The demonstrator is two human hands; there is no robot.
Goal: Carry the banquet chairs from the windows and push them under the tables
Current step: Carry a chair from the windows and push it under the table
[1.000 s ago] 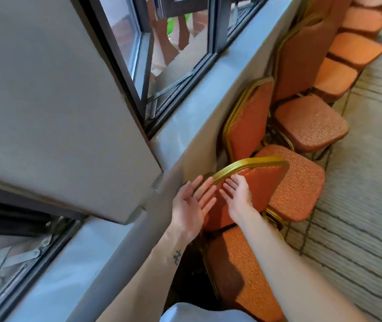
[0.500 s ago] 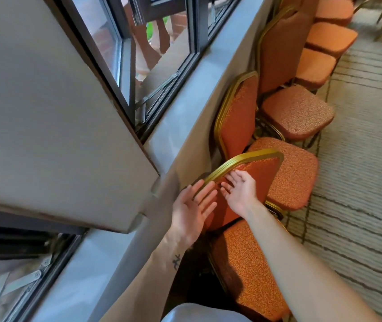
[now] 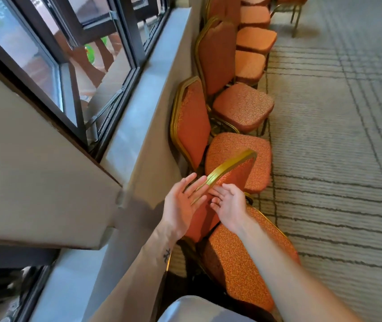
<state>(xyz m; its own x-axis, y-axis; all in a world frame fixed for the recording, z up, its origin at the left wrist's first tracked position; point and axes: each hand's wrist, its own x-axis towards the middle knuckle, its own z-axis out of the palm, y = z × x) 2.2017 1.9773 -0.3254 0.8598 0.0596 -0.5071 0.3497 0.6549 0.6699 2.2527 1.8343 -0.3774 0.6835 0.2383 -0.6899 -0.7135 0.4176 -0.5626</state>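
Head view. The left hand (image 3: 181, 205) has its fingers straight and spread, with the palm toward the rear of the backrest. It grips nothing. The right hand (image 3: 230, 205) has its fingers loosely bent, tips on the backrest's front fabric, with no closed grip.

The orange patterned fabric banquet chair with a gold metal frame (image 3: 236, 259) stands directly below the fingers, against the wall under the grey window sill (image 3: 136, 108). Its gold top rail runs up and right from between the two sets of fingertips.

Compared with half a second earlier, the hands are closer together and the backrest appears more edge-on. The chair remains at the wall.

Beyond the fingertips, a row of matching chairs (image 3: 243, 105) lines the wall on grey lined carpet (image 3: 336, 159).
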